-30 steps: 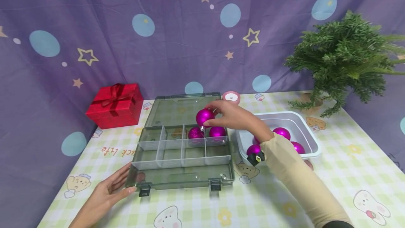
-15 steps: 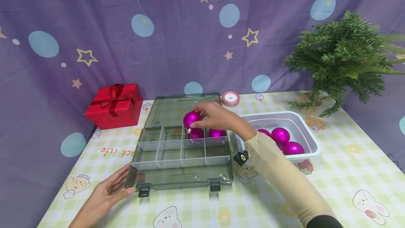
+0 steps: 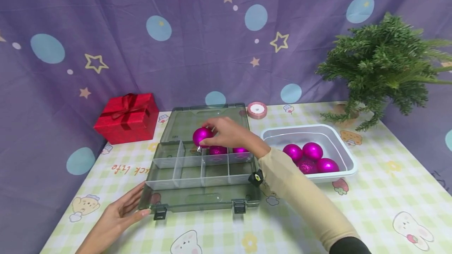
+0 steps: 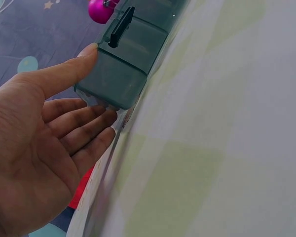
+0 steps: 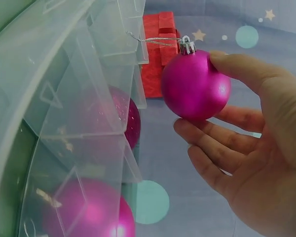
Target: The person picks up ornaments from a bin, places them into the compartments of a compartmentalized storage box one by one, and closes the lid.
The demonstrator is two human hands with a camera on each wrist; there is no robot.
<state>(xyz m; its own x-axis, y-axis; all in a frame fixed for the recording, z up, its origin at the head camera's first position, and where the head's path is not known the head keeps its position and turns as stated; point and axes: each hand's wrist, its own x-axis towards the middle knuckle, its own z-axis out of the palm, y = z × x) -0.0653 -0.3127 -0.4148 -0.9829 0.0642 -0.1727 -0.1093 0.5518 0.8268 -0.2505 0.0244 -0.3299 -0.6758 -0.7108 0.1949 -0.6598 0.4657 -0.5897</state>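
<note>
R hand (image 3: pixel 229 133) has the smooth magenta ball w/ silver cap (image 3: pixel 203 137) pinched btw thumb & fingertips, over the back row of the translucent grey-green plastic box (image 3: pixel 197 206). Key relation: that ball is above the divider rims, apart from them, approx. over the rear of the 2nd compartment from left (image 3: pixel 187 149) — next to the one w/ the glittery magenta ball (image 3: pixel 218 150); another smooth magenta ball (image 3: pixel 241 150) lies at the row's right end. It's round, so no long axis to line up; only the cap gives a direction — towards the person, a bit left — & its silver thread loop (image 5: pixel 163 39) trails boxward. R hand is much the nearer; L hand (image 3: pixel 118 214) is at the box's front-left corner, fingers extended, thumb by the front edge; contact looks light. White plastic tub (image 3: pixel 328 140), right of the box, has 4 more magenta balls (image 3: pixel 312 151).
</note>
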